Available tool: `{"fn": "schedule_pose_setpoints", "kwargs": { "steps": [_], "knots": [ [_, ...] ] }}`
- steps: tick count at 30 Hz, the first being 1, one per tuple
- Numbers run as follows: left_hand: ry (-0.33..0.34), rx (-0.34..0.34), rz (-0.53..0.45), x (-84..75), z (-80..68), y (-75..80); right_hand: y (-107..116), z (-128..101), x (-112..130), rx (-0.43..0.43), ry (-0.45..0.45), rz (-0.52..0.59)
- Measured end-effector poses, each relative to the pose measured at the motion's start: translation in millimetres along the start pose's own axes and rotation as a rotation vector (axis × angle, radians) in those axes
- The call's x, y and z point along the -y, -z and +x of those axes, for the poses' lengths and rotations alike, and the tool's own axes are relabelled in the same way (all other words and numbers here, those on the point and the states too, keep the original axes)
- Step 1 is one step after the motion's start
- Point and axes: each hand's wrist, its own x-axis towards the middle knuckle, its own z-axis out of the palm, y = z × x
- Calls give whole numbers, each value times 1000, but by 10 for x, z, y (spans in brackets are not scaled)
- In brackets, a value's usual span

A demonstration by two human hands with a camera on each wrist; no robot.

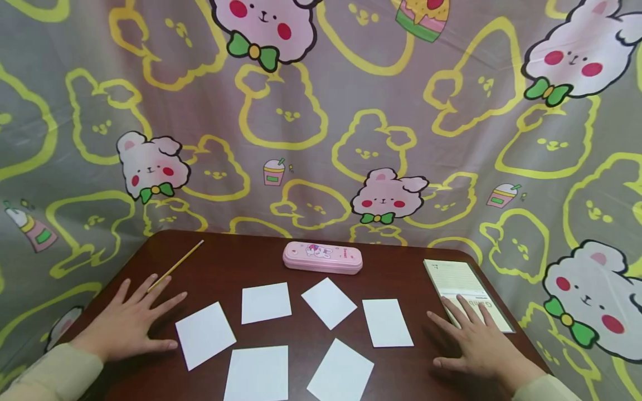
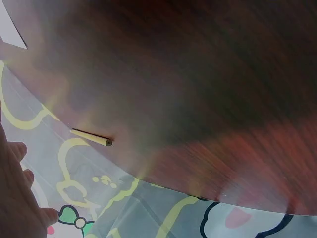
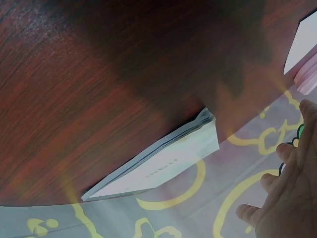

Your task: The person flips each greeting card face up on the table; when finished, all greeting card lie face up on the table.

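Both hands lie flat, palms down, on a dark brown table [image 1: 301,340]. My left hand [image 1: 131,320] rests at the left with fingers spread; its fingertips touch the near end of a yellow pencil [image 1: 176,265]. My right hand [image 1: 471,334] rests at the right, fingers straight and lying over the near end of a notepad [image 1: 458,281]. Several blank white paper sheets lie between the hands, such as one [image 1: 266,302] and another [image 1: 387,322]. The left wrist view shows the pencil tip [image 2: 101,140]; the right wrist view shows the notepad's edge [image 3: 163,168].
A pink pencil case [image 1: 322,257] lies at the back middle of the table. A grey cloth printed with yellow outlines and pink bears [image 1: 321,139] hangs behind and around the table. The table's rounded edges are close to both wrists.
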Motion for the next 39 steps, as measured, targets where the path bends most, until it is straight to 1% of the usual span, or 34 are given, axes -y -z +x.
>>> {"fn": "schedule_pose_setpoints", "kwargs": {
  "steps": [5, 8, 12, 16, 20, 22, 25, 29, 31, 33, 35, 36, 39],
  "knots": [
    [1, -8, -22, -24, 12, 39, 19, 3, 16, 11, -16, 34],
    [0, -25, -44, -60, 64, 100, 58, 40, 15, 2, -28, 86],
    [8, -43, -91, -156, 213, 211, 127, 121, 10, -1, -61, 180],
    [3, -47, -168, -330, 400, 342, 181, 185, 18, 11, -91, 330],
    [-18, -61, -260, -572, 612, 457, 228, 259, 24, 38, -125, 503],
    [-17, -54, -337, -714, 731, 504, 247, 299, 25, 55, -157, 579],
    [-17, -14, -519, -926, 924, 553, 266, 367, 20, 73, -196, 653],
    [-11, 66, -793, -1213, 1192, 567, 250, 444, 4, 116, -251, 707],
    [-2, 85, -910, -1371, 1311, 546, 231, 469, 2, 145, -286, 745],
    [-2, 94, -1006, -1549, 1410, 522, 214, 486, 6, 166, -319, 794],
    [-2, 103, -1075, -1739, 1485, 503, 197, 502, 19, 175, -338, 858],
    [-14, 107, -1103, -1835, 1519, 495, 188, 509, 31, 181, -347, 906],
    [-63, 129, -1120, -2115, 1605, 501, 159, 528, 68, 200, -363, 1070]
  ]
}}
